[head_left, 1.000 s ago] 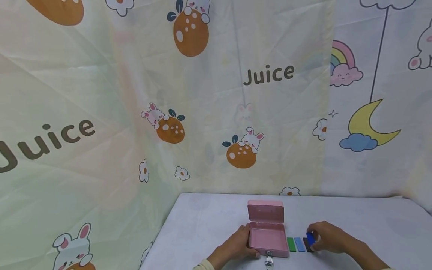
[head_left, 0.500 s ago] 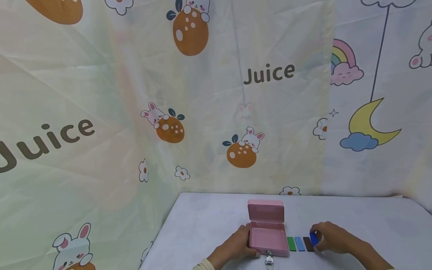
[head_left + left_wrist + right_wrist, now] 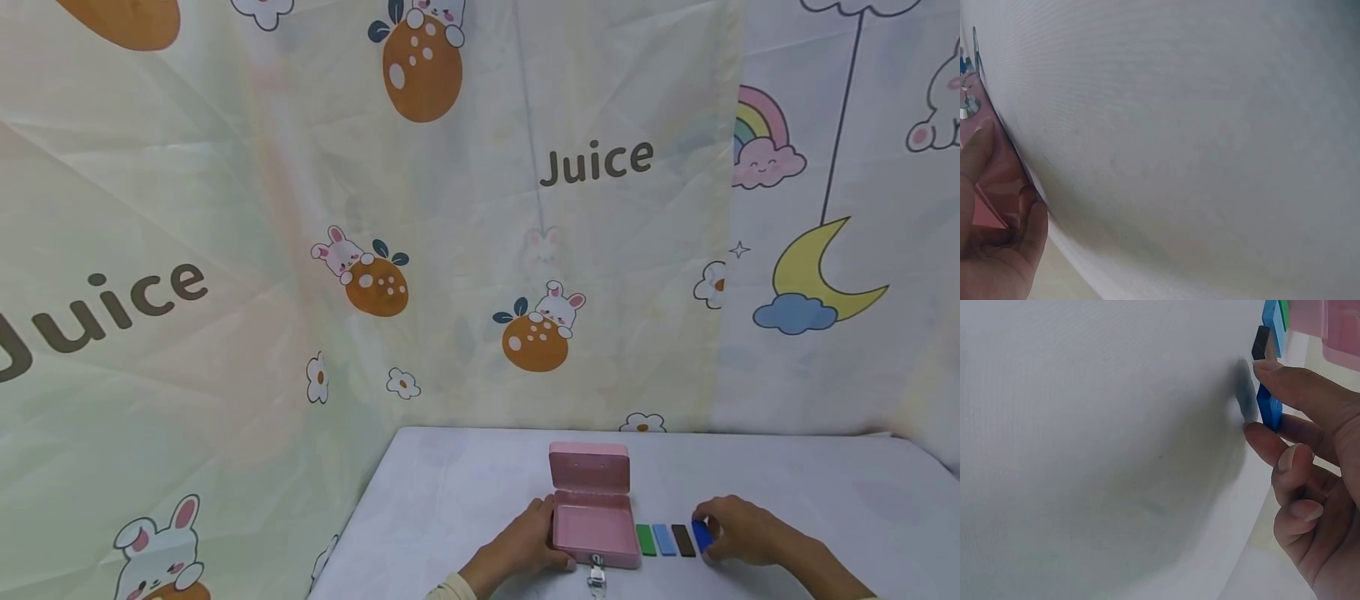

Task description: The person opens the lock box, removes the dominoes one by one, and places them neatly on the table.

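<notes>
A pink box with its lid raised stands near the table's front, and no contents show inside it. My left hand holds its left side; in the left wrist view the thumb lies along the front of the pink box with curled fingers at the corner. To the box's right, my right hand pinches a dark blue block, also seen as a blue block between thumb and fingers. Left of it lie a black block, a light blue block and a green block in a row.
A metal latch hangs from the box's front. White cloth covers the table. Behind it hangs a printed curtain with rabbits and fruit.
My right hand has moved slightly right with the dark blue block, which came off the black block's edge and now sits apart from it. The left hand keeps its hold on the box.
</notes>
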{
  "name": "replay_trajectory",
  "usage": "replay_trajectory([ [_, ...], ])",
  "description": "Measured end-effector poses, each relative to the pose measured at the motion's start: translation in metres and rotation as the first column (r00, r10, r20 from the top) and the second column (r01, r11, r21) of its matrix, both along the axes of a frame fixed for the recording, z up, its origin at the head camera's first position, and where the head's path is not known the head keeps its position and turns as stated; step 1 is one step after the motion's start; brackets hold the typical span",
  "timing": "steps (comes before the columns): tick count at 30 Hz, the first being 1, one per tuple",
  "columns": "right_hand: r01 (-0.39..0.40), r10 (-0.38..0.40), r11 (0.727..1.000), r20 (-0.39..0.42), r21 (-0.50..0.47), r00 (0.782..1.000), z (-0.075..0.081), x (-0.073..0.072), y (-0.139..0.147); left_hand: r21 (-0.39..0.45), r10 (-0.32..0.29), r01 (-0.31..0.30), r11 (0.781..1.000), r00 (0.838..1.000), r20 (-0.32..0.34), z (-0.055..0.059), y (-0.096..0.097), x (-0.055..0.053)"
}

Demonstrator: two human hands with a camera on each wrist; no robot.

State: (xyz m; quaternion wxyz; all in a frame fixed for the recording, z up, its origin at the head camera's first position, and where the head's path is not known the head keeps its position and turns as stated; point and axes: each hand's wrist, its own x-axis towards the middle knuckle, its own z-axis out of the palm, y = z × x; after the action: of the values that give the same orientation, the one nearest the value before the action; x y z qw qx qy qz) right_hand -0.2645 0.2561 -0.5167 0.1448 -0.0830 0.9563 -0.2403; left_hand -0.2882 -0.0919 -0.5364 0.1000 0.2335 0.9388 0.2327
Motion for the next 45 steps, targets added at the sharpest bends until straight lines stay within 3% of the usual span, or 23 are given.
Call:
replay_trajectory([
  [7, -0.004, 0.003, 1.000, 0.018, 0.006, 1.000, -0.0056, -0.0032, 0.0037, -0.019, -0.022, 0.021, 1.000, 0.999, -0.024, 0.0032, -0.0003, 0.0019],
  [32, -0.010, 0.011, 1.000, 0.020, -0.011, 1.000, -0.0099, -0.0077, 0.0042, -0.011, 0.001, -0.001, 1.000, 1.000, 0.008, 0.0026, 0.0005, 0.0006],
  [45, 0.017, -0.017, 1.000, 0.003, -0.007, 1.000, -0.0087, 0.0018, 0.0028, -0.007, 0.002, -0.003, 1.000, 0.999, -0.033, 0.0004, -0.0008, 0.0046],
])
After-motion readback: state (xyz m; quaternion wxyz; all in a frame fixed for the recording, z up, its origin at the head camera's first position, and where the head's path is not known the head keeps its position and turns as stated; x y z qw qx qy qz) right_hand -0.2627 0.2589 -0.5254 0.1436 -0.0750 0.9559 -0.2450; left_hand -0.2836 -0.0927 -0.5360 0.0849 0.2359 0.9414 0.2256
